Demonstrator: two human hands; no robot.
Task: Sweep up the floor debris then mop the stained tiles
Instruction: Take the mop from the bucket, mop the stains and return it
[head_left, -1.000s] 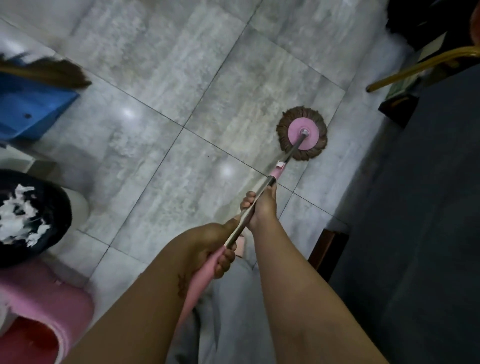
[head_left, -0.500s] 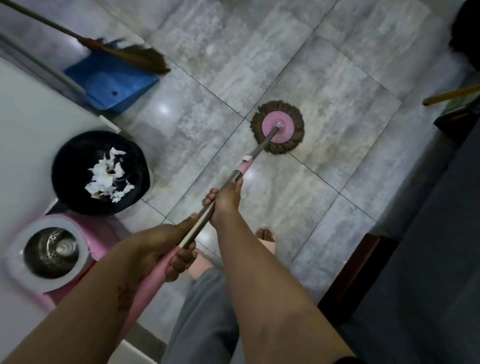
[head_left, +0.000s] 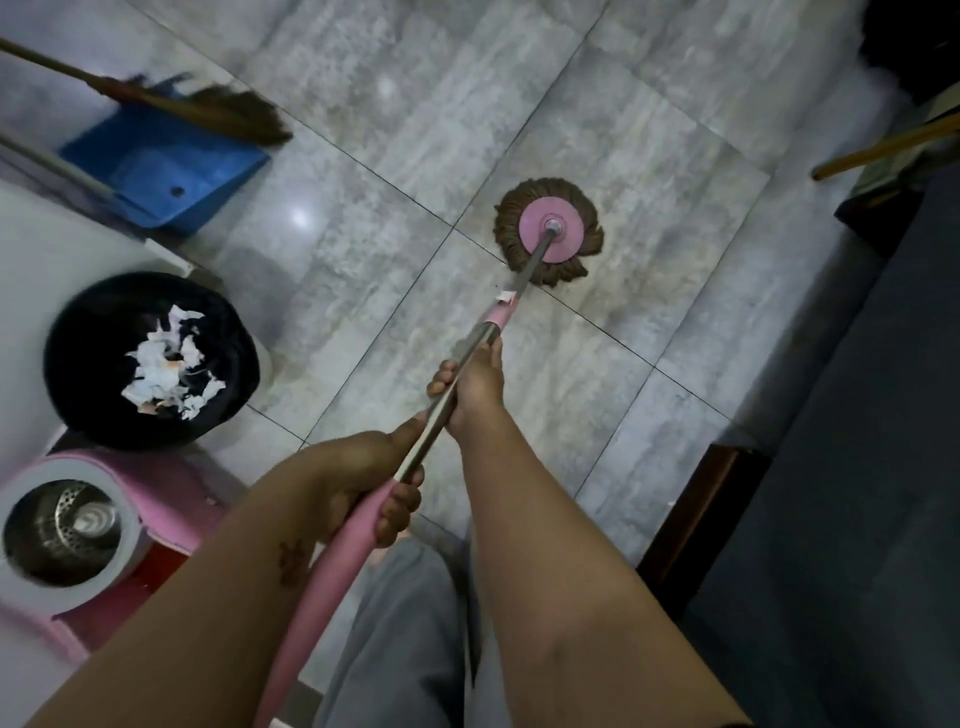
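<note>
Compared with the earlier frames, the mop head has been slid a little further right of the grout crossing, and the view has been swung left so that the black bin and the pink spin bucket are shown more fully.

The mop head is laid flat on the grey tiles, straddling a grout line. The steel shaft is gripped by the right hand, whose fingers are curled round it. The pink grip is held at its top by the left hand, fingers wrapped round it.

Sweeping is judged done: paper scraps are seen in the bin, and the broom is left lying across the blue dustpan.

Dirt could be smeared rather than lifted if the brown strands are not rinsed. The dark furniture edge at the right could be struck by a long stroke. A slip could be caused by wet, glossy tile underfoot.

Stains cannot be told from the mottled tile pattern. The grip's far end, the bucket's left side and the broom handle are cut off, the feet are hidden, and the yellow pole at the right cannot be identified.
</note>
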